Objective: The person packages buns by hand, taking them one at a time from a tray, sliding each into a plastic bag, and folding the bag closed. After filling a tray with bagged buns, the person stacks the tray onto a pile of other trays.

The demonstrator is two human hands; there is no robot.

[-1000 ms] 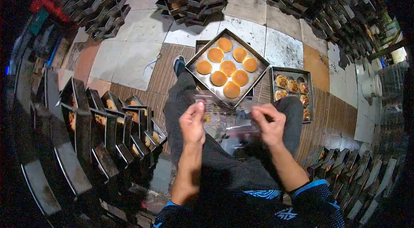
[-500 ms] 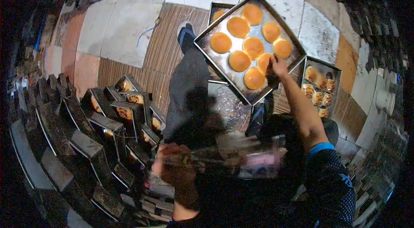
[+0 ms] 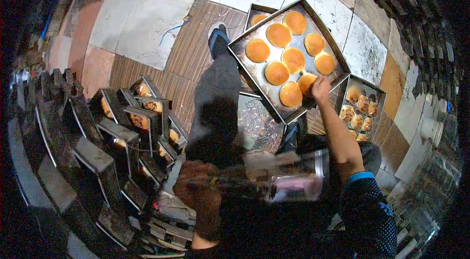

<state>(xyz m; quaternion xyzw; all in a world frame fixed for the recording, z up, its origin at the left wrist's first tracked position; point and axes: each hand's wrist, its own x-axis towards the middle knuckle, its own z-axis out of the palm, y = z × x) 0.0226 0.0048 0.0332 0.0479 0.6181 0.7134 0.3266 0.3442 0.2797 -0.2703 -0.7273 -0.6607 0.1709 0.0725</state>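
Observation:
A square metal tray point(image 3: 258, 70) holds several round, golden-brown buns point(image 3: 293, 60). My right hand point(image 3: 321, 88) reaches into the tray's lower right side, its fingers closed on one bun point(image 3: 307, 83) that still sits among the others. Low in the view, my left hand point(image 3: 198, 183) is dark and smeared, so its fingers cannot be made out. Just right of it, a blurred clear plastic bag point(image 3: 296, 185) with a pinkish patch lies over my lap.
Another tray point(image 3: 250, 15) sits partly under the bun tray. To the right, a dark tray point(image 3: 384, 107) holds dark-topped buns. Stacked metal baking tins point(image 3: 95, 156), some with bread inside, crowd the left. My sandalled foot point(image 3: 219, 38) rests on the tiled floor.
The view has shifted slightly, so the tray appears lower and further right. My right hand remains at the same bun. My left hand stays low and blurred.

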